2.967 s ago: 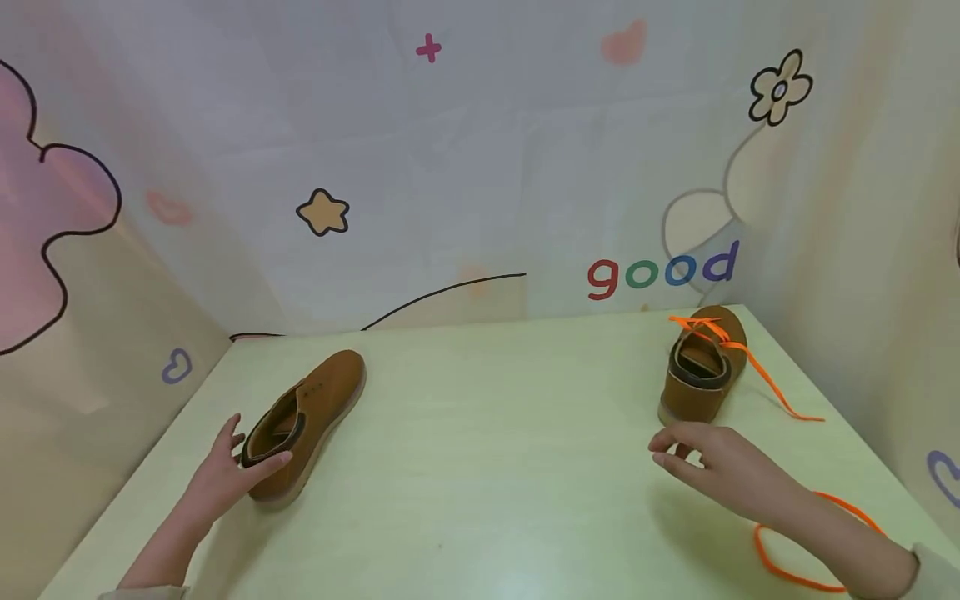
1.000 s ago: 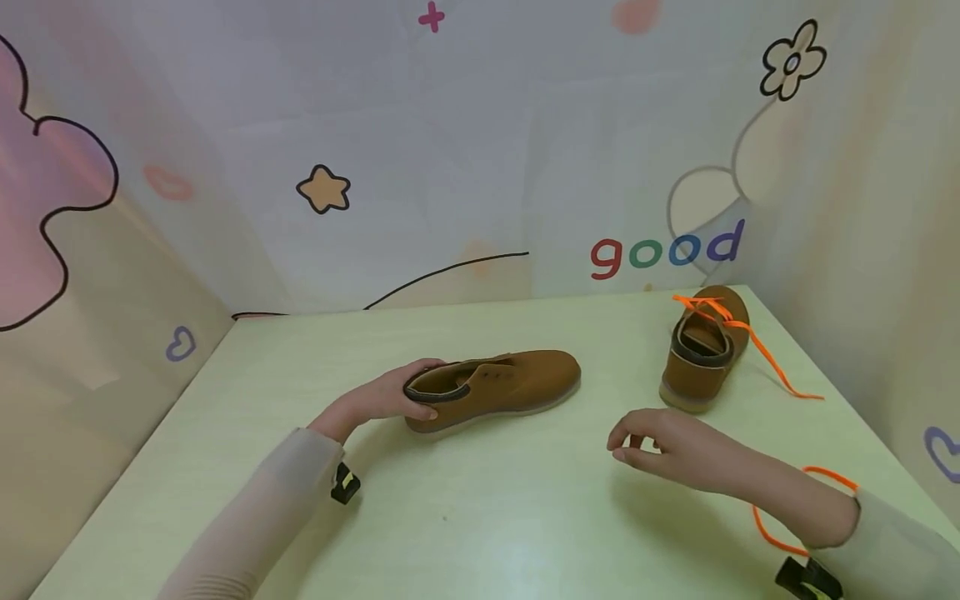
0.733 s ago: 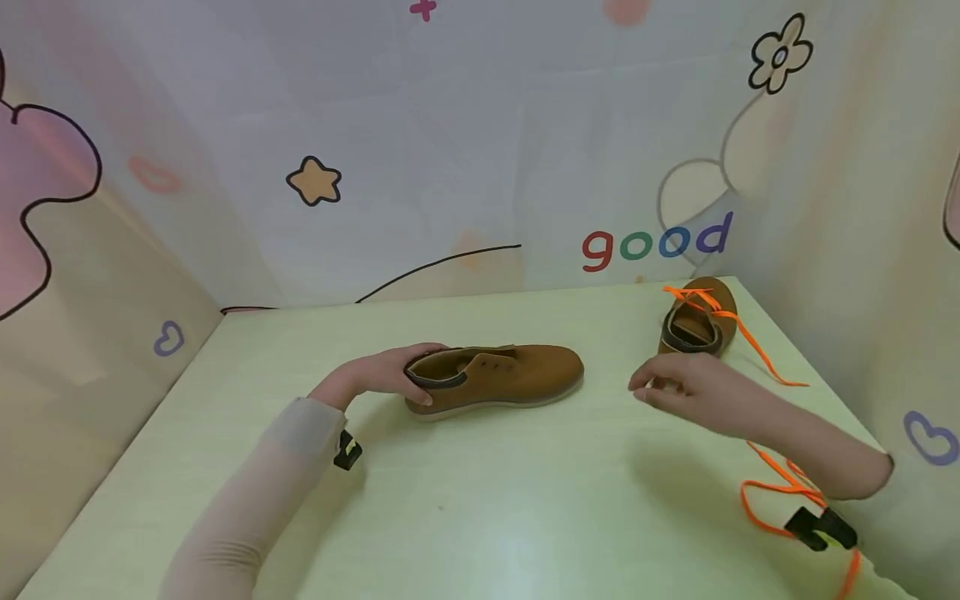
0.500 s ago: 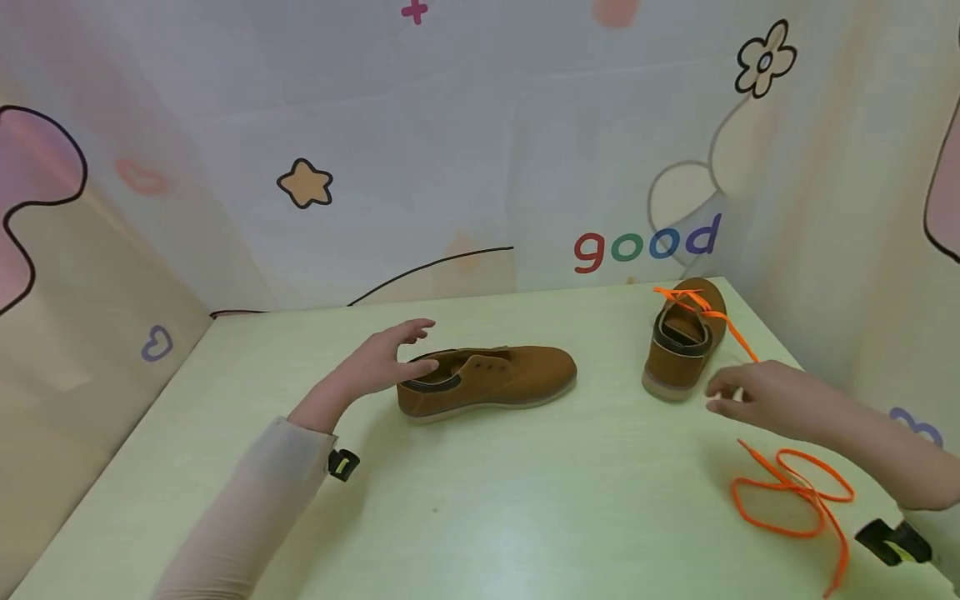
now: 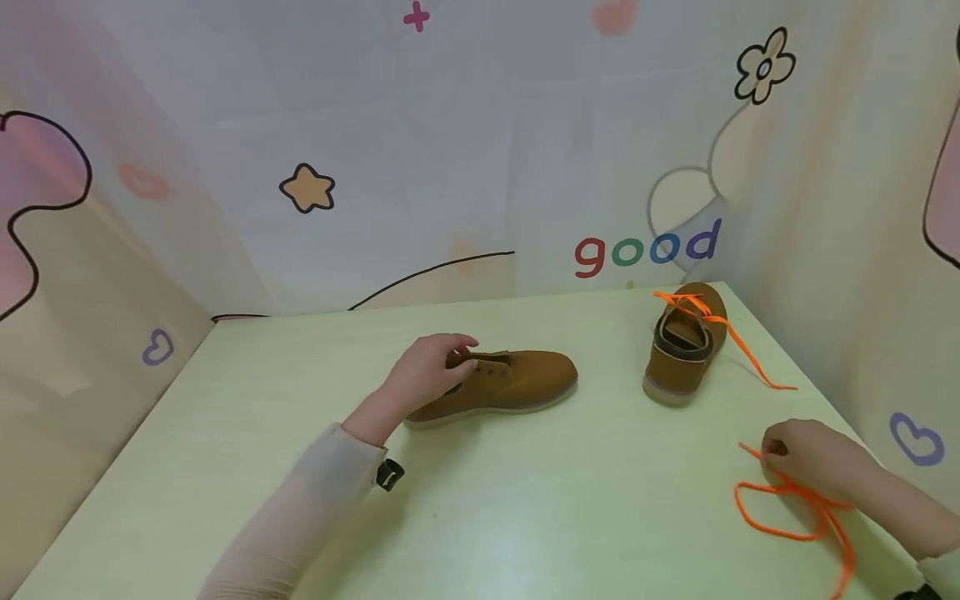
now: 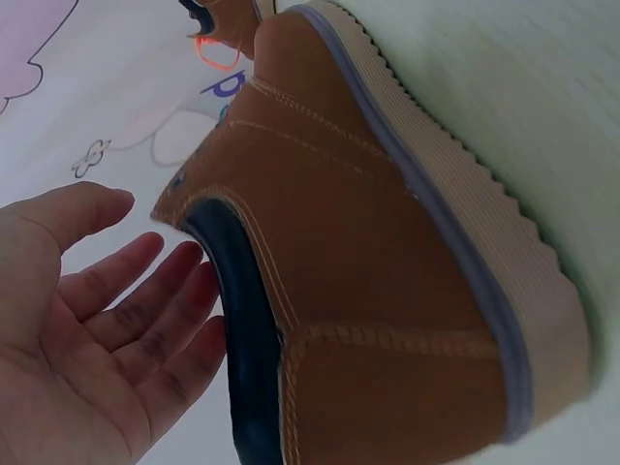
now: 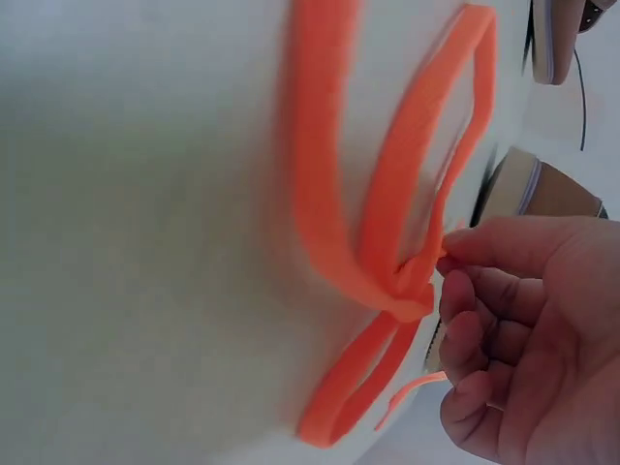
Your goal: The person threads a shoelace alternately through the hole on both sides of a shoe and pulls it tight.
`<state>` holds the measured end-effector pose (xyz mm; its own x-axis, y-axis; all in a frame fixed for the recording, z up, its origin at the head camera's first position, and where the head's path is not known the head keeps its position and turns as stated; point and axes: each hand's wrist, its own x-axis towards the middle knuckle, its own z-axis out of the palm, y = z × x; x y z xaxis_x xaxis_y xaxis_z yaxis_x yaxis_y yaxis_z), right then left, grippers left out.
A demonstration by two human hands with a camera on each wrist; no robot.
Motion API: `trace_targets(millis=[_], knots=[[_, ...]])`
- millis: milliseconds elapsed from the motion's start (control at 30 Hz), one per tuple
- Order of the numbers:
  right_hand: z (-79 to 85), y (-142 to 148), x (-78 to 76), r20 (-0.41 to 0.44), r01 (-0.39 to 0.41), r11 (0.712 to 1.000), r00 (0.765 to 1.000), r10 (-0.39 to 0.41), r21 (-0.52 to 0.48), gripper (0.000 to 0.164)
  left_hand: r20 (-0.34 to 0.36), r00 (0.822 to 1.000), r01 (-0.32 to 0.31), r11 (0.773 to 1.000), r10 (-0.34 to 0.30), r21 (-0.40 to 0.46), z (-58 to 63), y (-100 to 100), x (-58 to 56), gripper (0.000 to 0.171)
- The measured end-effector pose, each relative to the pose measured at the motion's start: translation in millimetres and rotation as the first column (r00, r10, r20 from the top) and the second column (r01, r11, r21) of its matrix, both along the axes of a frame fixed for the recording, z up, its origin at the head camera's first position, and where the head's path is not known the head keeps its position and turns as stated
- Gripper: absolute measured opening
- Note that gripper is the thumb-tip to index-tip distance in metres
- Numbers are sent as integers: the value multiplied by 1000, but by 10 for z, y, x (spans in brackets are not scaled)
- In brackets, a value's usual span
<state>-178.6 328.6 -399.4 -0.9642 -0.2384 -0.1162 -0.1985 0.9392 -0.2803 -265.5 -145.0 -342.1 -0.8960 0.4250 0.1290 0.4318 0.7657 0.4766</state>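
Observation:
A brown shoe (image 5: pixel 532 382) without a lace lies mid-table, toe to the right. My left hand (image 5: pixel 427 375) hovers over its heel end, fingers loosely bent and holding nothing. In the left wrist view the fingertips (image 6: pixel 199 281) are beside the shoe's dark collar (image 6: pixel 237 320); whether they touch it I cannot tell. At the right, my right hand (image 5: pixel 817 458) pinches a loose orange shoelace (image 7: pixel 320 194) between thumb and forefinger. The rest of that lace lies looped on the table beneath the hand.
A second brown shoe (image 5: pixel 671 375) stands at the back right, heel toward me. An orange lace (image 5: pixel 750 354) is threaded in it, with one end trailing onto the table. Patterned cloth walls (image 5: pixel 420 167) enclose the pale table (image 5: pixel 525 500) at the back and sides.
The left hand has turned and shifted the unlaced shoe from the left to mid-table, then let go and moved over its opening. The right hand has moved right and taken hold of the loose shoelace.

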Motion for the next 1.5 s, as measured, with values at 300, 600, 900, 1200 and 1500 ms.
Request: trace_targets(millis=[300, 600, 900, 1200, 1500], knots=[[391, -413, -212, 5, -37, 960, 999, 40, -276, 11, 27, 1000, -1, 998, 2, -67, 12, 234, -88, 30], [613, -1190, -561, 276, 57, 737, 944, 180, -674, 25, 11, 1000, -16, 994, 17, -113, -72, 316, -145, 22], [360, -2061, -889, 218, -11, 751, 954, 205, -660, 19, -17, 999, -41, 992, 39, -123, -61, 366, -112, 16], [210, -2468, -962, 206, 43, 751, 971, 124, -659, 13, -27, 999, -50, 993, 47, -111, -58, 362, -95, 15], [143, -2597, -958, 239, 126, 730, 970, 52, -672, 13, -34, 998, -48, 995, 45, -90, -86, 357, -73, 16]])
